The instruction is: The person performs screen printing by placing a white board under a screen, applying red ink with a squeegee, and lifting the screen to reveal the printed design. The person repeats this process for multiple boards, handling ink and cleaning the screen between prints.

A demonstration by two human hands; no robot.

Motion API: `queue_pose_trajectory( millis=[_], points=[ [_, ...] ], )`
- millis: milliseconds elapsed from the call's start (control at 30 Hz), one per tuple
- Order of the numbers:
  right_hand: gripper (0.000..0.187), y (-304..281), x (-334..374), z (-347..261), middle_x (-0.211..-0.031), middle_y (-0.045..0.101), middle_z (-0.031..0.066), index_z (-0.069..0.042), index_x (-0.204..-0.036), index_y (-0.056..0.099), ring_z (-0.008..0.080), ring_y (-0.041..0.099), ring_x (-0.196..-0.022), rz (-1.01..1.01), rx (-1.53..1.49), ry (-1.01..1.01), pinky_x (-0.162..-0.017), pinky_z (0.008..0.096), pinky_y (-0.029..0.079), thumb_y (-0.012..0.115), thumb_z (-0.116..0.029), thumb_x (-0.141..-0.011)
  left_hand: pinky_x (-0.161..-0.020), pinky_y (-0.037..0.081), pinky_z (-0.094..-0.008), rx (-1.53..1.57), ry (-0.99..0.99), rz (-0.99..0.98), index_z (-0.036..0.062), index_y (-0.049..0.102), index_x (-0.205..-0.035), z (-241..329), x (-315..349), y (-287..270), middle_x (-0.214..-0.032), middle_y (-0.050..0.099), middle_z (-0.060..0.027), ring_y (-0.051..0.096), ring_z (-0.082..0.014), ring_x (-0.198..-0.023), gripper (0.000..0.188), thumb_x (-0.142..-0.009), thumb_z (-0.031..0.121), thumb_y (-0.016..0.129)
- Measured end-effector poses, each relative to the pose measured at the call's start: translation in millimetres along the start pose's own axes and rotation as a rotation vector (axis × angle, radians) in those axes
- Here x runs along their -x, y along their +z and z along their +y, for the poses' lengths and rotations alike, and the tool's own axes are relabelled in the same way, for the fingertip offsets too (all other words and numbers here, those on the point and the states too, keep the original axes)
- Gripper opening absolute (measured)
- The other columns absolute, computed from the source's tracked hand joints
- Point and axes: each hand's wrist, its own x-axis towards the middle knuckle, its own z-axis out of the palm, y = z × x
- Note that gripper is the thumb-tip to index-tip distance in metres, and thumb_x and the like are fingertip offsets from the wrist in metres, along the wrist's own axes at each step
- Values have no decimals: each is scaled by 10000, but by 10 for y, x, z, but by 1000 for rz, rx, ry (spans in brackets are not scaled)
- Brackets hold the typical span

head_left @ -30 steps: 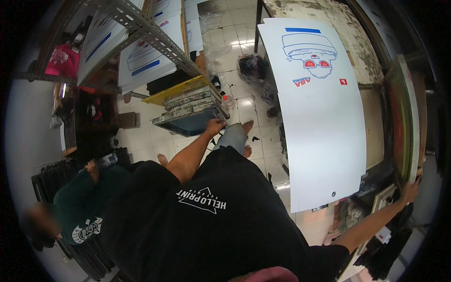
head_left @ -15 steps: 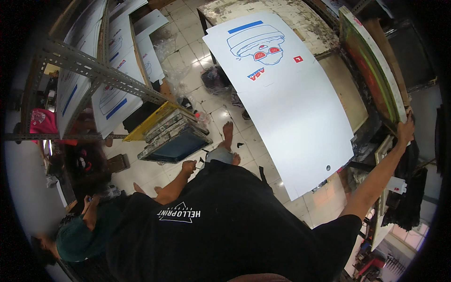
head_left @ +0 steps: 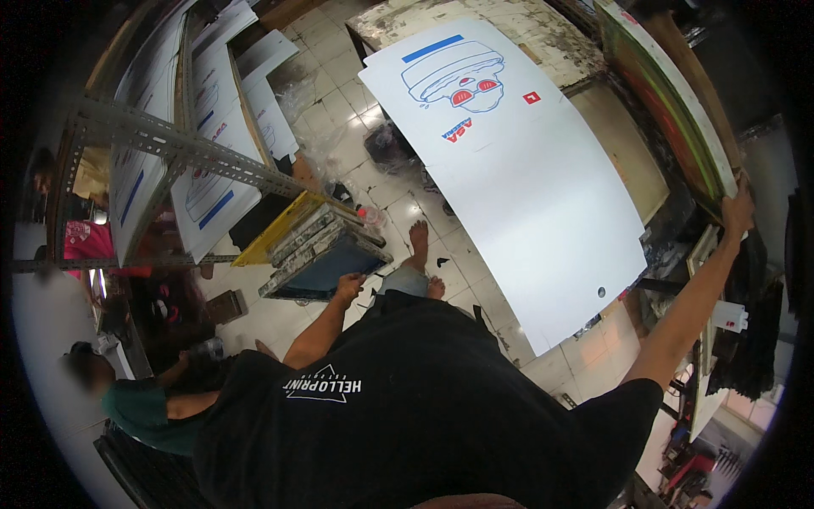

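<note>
White rimmed a tall flat frame with a green and red-stained face [head_left: 657, 110], which stood tilted on its edge at the right. The person's right hand [head_left: 739, 210] was at its lower end, the fingers bent closed around the rim.

The left hand [head_left: 348, 288] was lower and well apart, its fingers curled inward beside the lower right corner of a rectangular frame with a dark blue panel and a pale, mottled rim [head_left: 326, 265]; whether the fingers gripped that rim or merely touched it could not be told. More mottled frames and a yellow panel [head_left: 278, 226] leaned in a stack just behind it, next to a grey perforated metal rack [head_left: 195, 153] holding white printed sheets [head_left: 225, 140]. A clear bottle with a reddish tint [head_left: 370, 216] was near the stack, over the pale tiled floor [head_left: 458, 243].

Between the hands' two frames, a long white sheet with a blue and red drawing [head_left: 543, 204] lay partly on a worn, stained tabletop [head_left: 543, 25]. At the left was a co-worker in a dark green shirt [head_left: 140, 416].
</note>
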Motion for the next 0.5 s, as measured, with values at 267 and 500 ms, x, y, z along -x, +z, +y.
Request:
queue_pose_trajectory(
  millis=[267,500],
  points=[
    [766,-80,116,-159,-1373,449,131,-231,-1444,299,343,409,-1267,98,79,18,-971,616,321,507,-137,-712,-630,477,-334,17,-83,4,-50,534,-1213,-109,18,-6,-999,641,-160,615,-226,-787,521,-832,273,681],
    [763,52,14,-38,-1394,445,55,-251,-1441,301,290,398,-1290,82,-4,12,-1001,601,304,526,-156,-717,-603,481,-347,26,-76,-16,-53,604,-1124,-329,42,12,-928,652,-125,609,-216,-727,446,-820,261,692]
  ],
)
